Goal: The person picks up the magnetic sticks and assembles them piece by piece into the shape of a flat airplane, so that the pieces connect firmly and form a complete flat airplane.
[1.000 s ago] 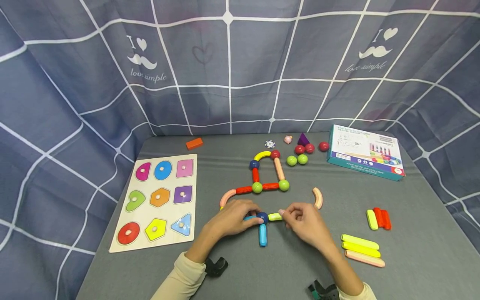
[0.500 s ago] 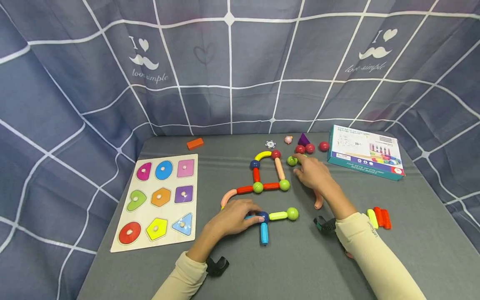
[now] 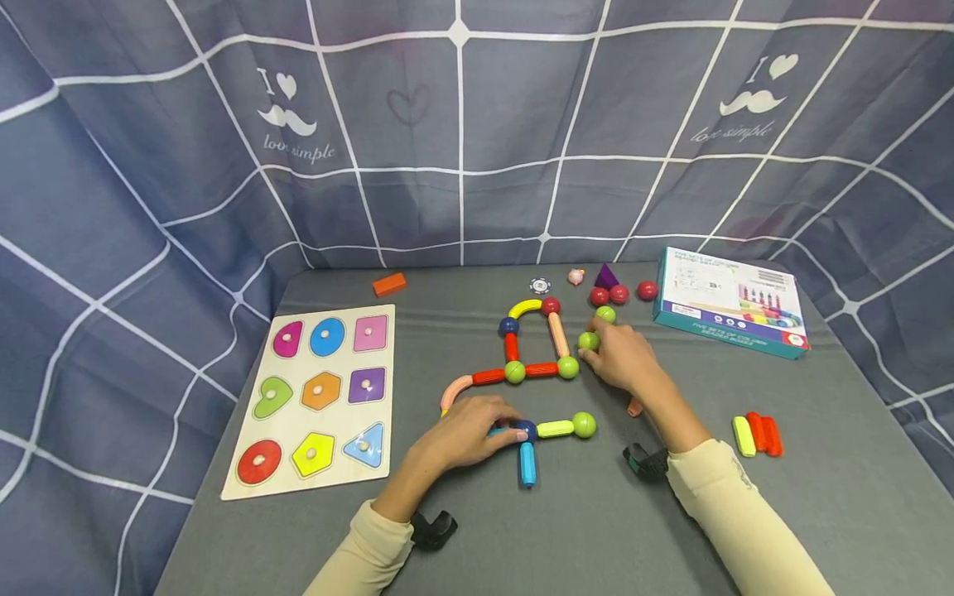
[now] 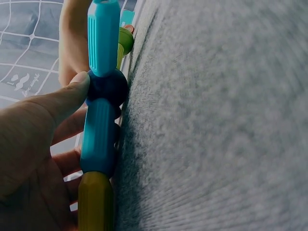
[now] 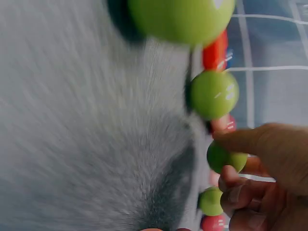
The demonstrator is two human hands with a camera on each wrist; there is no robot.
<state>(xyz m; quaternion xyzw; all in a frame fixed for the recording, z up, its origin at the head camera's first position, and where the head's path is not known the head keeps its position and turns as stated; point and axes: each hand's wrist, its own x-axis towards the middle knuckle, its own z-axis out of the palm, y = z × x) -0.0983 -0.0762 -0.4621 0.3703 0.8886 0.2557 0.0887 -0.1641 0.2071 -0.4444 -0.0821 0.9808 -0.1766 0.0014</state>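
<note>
My left hand (image 3: 469, 434) holds the near part of a magnetic stick-and-ball build, thumb against its dark blue ball (image 4: 108, 87). Behind the sticks my other left fingers curl. From that ball a light blue stick (image 3: 527, 465) points toward me and a yellow-green stick (image 3: 555, 429) points right, ending in a green ball (image 3: 585, 425). Between thumb and fingers, my right hand (image 3: 622, 356) pinches another green ball (image 5: 219, 156), close to the right corner of the larger shape. One more loose green ball (image 3: 605, 314) lies just beyond these fingers.
The larger shape has red sticks (image 3: 542, 370) and a yellow arc (image 3: 525, 306). Red balls (image 3: 619, 294), a purple pyramid (image 3: 606, 275) and a box (image 3: 730, 300) stand at the back. Left is a shape puzzle board (image 3: 313, 397); right, short sticks (image 3: 760, 434).
My right hand left the yellow-green stick, where a green ball now shows at the end, and reached to the loose green balls. It has since drawn one slightly nearer. My left hand stays put.
</note>
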